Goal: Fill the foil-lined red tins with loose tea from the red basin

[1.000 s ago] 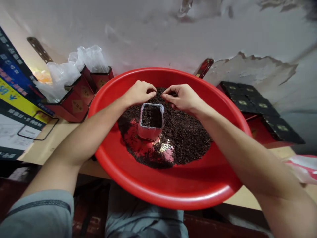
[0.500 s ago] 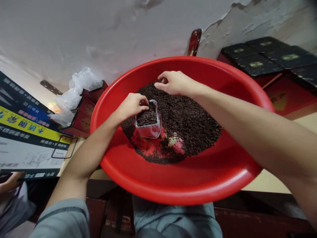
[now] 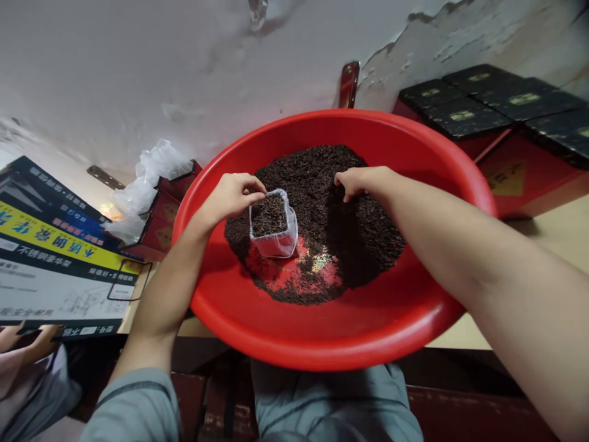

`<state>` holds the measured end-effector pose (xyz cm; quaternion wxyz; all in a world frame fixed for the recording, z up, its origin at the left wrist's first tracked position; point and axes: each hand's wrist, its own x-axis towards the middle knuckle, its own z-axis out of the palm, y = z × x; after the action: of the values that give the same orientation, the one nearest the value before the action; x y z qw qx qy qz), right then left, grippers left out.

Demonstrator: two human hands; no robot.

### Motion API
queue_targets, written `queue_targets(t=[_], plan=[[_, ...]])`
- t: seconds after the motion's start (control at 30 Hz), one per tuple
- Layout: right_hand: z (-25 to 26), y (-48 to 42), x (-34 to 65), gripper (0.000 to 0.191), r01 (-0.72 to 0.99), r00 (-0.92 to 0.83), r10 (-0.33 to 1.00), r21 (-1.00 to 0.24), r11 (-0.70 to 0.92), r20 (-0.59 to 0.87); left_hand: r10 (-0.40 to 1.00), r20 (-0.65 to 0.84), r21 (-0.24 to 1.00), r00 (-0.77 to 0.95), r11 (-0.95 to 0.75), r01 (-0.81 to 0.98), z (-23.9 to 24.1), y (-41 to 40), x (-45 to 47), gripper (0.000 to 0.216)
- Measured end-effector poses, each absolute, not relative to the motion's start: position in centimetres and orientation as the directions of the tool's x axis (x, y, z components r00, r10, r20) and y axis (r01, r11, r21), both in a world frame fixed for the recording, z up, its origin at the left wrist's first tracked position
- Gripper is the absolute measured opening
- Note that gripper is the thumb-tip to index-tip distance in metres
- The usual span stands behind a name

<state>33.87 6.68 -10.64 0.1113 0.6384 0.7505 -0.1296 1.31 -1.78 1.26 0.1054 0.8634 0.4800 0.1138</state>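
A large round red plastic basin point(image 3: 322, 353) is resting on a pale wooden table point(image 3: 464, 331), and a heap of dark brown, thin loose flakes point(image 3: 317, 162) is covering much of its floor. A small square-mouthed container lined with a clear plastic bag point(image 3: 278, 245) is standing upright in the basin, left of the middle, and is holding more of the same flakes near its rim. The left hand point(image 3: 237, 193) is bending over the container's far left corner, its thumb and fingertips lying close together at the rim; whether they are gripping the liner, one cannot tell. The right hand point(image 3: 361, 181) is hovering over the heap, its fingers curling loosely downward with a small gap showing between thumb and fingers and nothing visible between them. On the left, red boxes with yellow diamond labels point(image 3: 159, 230) are standing beside the basin, with crumpled clear plastic bags point(image 3: 159, 162) rising from them. On the right, red boxes with black tops point(image 3: 504, 101) are sitting together against the peeling grey wall point(image 3: 184, 67).
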Motion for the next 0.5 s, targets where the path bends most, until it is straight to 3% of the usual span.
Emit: queue_targets(t=[0.07,0.13,0.27,0.33,0.4,0.5], plan=[[-10.8,6.6,33.9,0.035,0.980,-0.196,0.930,-0.091,0.176,-0.311,0.858,0.101,0.233,0.504,-0.513,0.826,1.3,-1.5,1.0,0.020],[-10.9,6.9,34.0,0.017,0.974,-0.205,0.934,-0.154,0.166,-0.292,0.847,0.018,0.139,0.531,-0.528,0.838,1.0,-1.2,0.9,0.022],[-9.3,7.3,33.6,0.006,0.970,-0.224,0.943,-0.149,0.191,-0.248,0.824,-0.103,-0.021,0.557,-0.562,0.827,0.3,-0.9,0.7,0.022],[-7.6,7.1,32.7,0.011,0.957,-0.273,0.950,-0.145,0.252,-0.151,0.833,-0.092,-0.075,0.545,-0.552,0.831,0.3,-0.9,0.7,0.024],[-5.6,6.2,31.1,0.018,0.914,-0.351,0.936,-0.221,0.340,-0.007,0.856,-0.063,-0.106,0.514,-0.518,0.849,0.5,-0.9,0.6,0.026],[-3.2,3.9,27.5,0.018,0.758,-0.436,0.872,-0.433,0.488,0.221,0.887,-0.027,-0.074,0.460,-0.461,0.884,0.7,-1.0,0.6,0.027]])
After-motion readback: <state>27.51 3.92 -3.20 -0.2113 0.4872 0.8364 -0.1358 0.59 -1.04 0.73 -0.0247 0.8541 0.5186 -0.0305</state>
